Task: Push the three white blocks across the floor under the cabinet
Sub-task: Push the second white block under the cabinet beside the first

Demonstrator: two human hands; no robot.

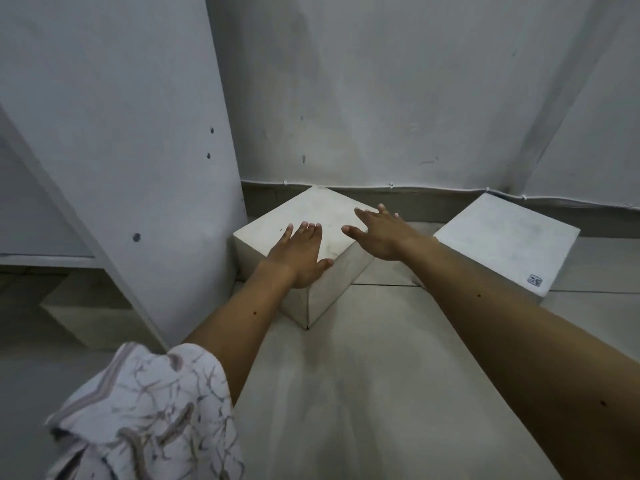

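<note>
Tall white cabinet side panel (138,150) hard left of both hands, grey wall (398,98) ahead, bare floor (363,375) open beneath forearms.

Back wall (398,91): pale grey, scuffed, with several small dark marks; 1 thin white cable (381,186) is clipped along its base, just above a darker skirting strip (433,206) that meets the far edge of the floor. Floor (363,393): light beige tile, 1 grout line (388,285) running left to right across it. Patterned fabric (145,420), white with brownish branching lines, fills the near-left corner of the view.
</note>
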